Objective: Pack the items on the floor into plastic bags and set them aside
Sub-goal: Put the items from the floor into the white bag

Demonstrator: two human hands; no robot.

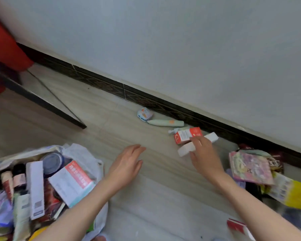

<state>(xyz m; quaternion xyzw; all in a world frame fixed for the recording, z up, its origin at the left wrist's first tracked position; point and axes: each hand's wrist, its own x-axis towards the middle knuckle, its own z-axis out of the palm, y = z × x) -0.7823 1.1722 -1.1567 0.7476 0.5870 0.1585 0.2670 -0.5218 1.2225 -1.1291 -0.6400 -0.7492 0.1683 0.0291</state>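
Note:
A white plastic bag (84, 153) lies open at the lower left, stuffed with boxes, tubes and bottles. My left hand (127, 164) hovers flat over the bare floor beside the bag, fingers straight, holding nothing. My right hand (204, 153) reaches over a small heap by the wall: a red-and-white box (185, 134) and two white boxes (186, 149) (213, 136). Its fingers touch the boxes, but no closed grip shows. Farther left by the skirting lie a pale green pen-shaped item (165, 122) and a small blue-and-white packet (144, 114).
A pile of colourful packets, with a pink one (250, 166) and a yellow one (292, 192), sits at the right. A red-and-white box (236, 226) lies at the bottom right. A dark skirting board (111, 84) runs along the white wall. A dark-edged panel (47, 105) stands at the left.

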